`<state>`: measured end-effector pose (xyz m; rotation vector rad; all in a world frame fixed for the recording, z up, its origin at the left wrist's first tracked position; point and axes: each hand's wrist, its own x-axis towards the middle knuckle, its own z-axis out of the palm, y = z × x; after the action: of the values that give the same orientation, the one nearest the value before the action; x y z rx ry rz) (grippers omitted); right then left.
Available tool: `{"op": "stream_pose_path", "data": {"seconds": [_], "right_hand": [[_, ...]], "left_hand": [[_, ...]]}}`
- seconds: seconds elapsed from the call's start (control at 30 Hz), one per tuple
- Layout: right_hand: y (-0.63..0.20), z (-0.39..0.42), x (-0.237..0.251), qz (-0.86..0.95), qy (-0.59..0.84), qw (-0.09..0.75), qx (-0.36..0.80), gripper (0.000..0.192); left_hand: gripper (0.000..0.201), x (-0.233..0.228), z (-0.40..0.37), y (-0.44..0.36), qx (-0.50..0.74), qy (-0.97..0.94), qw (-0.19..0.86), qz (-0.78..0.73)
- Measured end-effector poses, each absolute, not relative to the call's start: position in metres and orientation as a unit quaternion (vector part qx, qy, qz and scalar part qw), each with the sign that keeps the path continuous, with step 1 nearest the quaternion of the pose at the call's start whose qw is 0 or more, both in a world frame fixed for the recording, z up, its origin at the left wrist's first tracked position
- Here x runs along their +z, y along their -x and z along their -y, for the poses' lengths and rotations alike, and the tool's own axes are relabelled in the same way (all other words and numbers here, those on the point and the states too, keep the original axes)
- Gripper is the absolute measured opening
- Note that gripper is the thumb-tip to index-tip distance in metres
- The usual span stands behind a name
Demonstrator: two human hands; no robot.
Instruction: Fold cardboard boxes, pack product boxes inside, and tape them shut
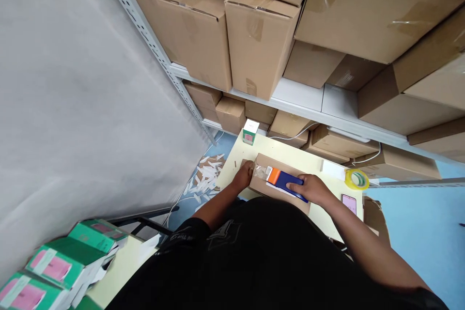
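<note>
Closest to us, our right hand (pixel 312 189) has its fingers clamped on the blue and orange tape dispenser (pixel 285 181), pressed flat onto the small cardboard box (pixel 265 186) so the tape can bond. Our left hand (pixel 244 174) grips the box's left end, fingers closed on it, apparently to steady it on the desk (pixel 308 160). Right of the box lie a tape roll (pixel 357 179) and a phone (pixel 349 202).

No readable text on the pink-labelled green boxes (pixel 54 264), the cartons (pixel 254 34), or elsewhere
</note>
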<state>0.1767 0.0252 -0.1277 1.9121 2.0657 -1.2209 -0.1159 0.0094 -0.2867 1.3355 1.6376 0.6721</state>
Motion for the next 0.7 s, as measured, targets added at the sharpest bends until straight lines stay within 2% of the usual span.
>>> {"op": "stream_pose_path", "data": {"seconds": [0.07,0.13,0.2,0.3,0.4,0.47,0.7], "right_hand": [[-0.175,-0.025,-0.127,-0.673,-0.627,0.037,-0.391,0.045],[-0.175,-0.025,-0.125,-0.671,-0.628,0.037,-0.392,0.044],[-0.174,-0.025,-0.124,-0.668,-0.629,0.036,-0.396,0.044],[-0.173,-0.027,-0.122,-0.657,-0.636,0.030,-0.404,0.045],[-0.171,-0.028,-0.120,-0.656,-0.637,0.026,-0.404,0.046],[-0.170,-0.029,-0.118,-0.663,-0.634,0.027,-0.397,0.046],[-0.188,-0.033,-0.106,-0.658,-0.636,0.064,-0.397,0.043]], "left_hand": [[0.053,-0.281,-0.012,0.122,0.239,-0.563,0.432,-0.663],[0.063,-0.267,-0.016,0.134,0.215,-0.614,0.396,-0.648],[0.071,-0.247,-0.021,0.141,0.222,-0.687,0.351,-0.597],[0.096,-0.223,-0.028,0.135,0.192,-0.798,0.325,-0.471],[0.121,-0.221,-0.033,0.115,0.127,-0.836,0.314,-0.433],[0.126,-0.228,-0.034,0.106,0.102,-0.843,0.293,-0.439],[0.125,-0.236,-0.039,0.108,0.041,-0.867,0.240,-0.436]]}}
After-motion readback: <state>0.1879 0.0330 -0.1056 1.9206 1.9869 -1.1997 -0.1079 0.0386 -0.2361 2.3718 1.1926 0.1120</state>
